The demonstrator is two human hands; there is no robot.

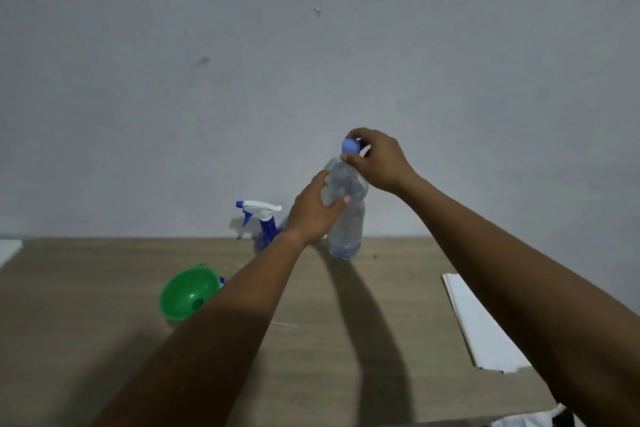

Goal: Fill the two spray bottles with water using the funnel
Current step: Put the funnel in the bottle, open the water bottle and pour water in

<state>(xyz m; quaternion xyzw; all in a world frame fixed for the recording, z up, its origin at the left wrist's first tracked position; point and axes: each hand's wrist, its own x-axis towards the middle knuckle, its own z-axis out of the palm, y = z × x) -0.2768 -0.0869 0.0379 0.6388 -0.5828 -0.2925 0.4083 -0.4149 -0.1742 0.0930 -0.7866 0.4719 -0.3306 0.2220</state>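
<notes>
A clear plastic water bottle [346,225] stands upright near the back of the wooden table [381,305]. My left hand [313,215] grips its body from the left. My right hand [377,159] pinches its blue cap [350,146] at the top. To the left of the bottle stands a blue spray bottle [265,229] with a white and blue trigger head, partly hidden by my left wrist. A green funnel [188,293] lies tilted on the table at the left, with something blue just behind it, mostly hidden by my left forearm.
A white flat board [478,326] lies on the table at the right. Another white edge [8,250] shows at the far left. A plain grey wall [311,62] rises right behind the table. A thin pale stick [284,324] lies near the middle.
</notes>
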